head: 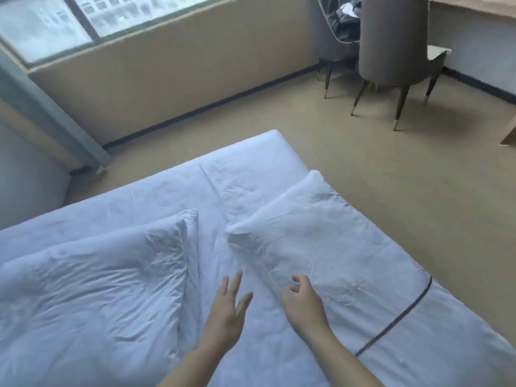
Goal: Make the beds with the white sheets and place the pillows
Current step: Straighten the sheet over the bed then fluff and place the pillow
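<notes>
Right grip [303,298] – empty – beside pillow [307,233]

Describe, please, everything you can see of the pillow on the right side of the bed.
The right pillow is white and soft-looking in a creased cloth case. It lies flat on the white sheet near the bed's right edge, set at an angle, one corner toward the far end. Its near-left corner is dented. The right hand, fingers loosely curled, is at its near end; whether it touches is unclear.
</notes>
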The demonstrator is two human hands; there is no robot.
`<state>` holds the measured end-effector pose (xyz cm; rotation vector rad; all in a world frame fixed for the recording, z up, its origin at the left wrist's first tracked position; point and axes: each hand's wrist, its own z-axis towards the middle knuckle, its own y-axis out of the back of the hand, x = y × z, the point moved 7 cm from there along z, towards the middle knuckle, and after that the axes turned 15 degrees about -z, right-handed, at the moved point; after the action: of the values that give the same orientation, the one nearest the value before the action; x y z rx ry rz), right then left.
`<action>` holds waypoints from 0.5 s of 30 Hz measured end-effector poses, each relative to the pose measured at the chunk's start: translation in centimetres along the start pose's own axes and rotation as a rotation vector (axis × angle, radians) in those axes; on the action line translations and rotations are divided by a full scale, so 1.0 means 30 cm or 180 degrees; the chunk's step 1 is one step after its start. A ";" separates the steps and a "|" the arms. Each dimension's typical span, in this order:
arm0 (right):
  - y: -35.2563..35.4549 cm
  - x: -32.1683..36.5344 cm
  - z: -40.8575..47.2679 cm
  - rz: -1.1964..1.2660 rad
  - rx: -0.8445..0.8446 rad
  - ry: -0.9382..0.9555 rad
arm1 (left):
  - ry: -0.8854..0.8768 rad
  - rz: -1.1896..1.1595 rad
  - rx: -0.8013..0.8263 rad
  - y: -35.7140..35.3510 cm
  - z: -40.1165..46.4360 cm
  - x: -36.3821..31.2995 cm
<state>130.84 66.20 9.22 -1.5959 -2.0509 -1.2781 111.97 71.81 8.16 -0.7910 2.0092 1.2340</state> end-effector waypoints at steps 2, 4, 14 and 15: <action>-0.135 0.166 -0.096 -0.0143 0.0132 0.0256 | -0.0038 -0.0154 -0.0378 0.203 -0.145 0.058; -0.295 0.302 -0.201 -0.0302 0.0271 0.0451 | -0.0080 -0.0229 -0.0722 0.414 -0.287 0.131; -1.195 0.617 -0.740 -0.0956 0.0679 0.0784 | 0.0153 -0.0658 -0.1658 1.369 -0.931 0.730; -1.253 0.631 -0.777 -0.1010 0.0706 0.0746 | 0.0274 -0.0677 -0.1750 1.436 -0.970 0.793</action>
<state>83.72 60.56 17.10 -1.0053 -2.2595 -1.2138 58.48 57.73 22.58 -1.2986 1.6021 1.6669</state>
